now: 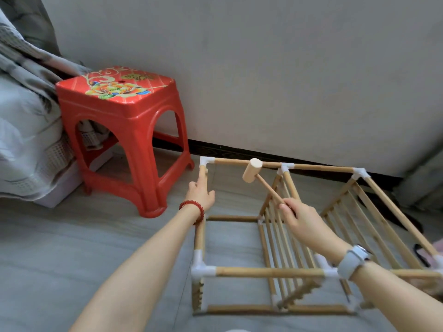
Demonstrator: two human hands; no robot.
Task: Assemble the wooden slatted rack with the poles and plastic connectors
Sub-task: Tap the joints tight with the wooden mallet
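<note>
Head view: the rack frame [263,271] lies on its side on the grey floor [72,236], near the wall's dark skirting, with the red stool [124,130] just beside its far left corner. The left hand [200,195] curls around the far-left pole [203,174], just below the white corner connector [206,161]. The right hand [299,218] pinches the handle of a small wooden mallet [253,170], head raised above the top rail. The tap looks due now. Best judged: keep the pole steady, strike the connector squarely, fingers clear. The rack's right end runs out of frame, the near-bottom joints blur, and how deep the poles sit is unclear.
</note>
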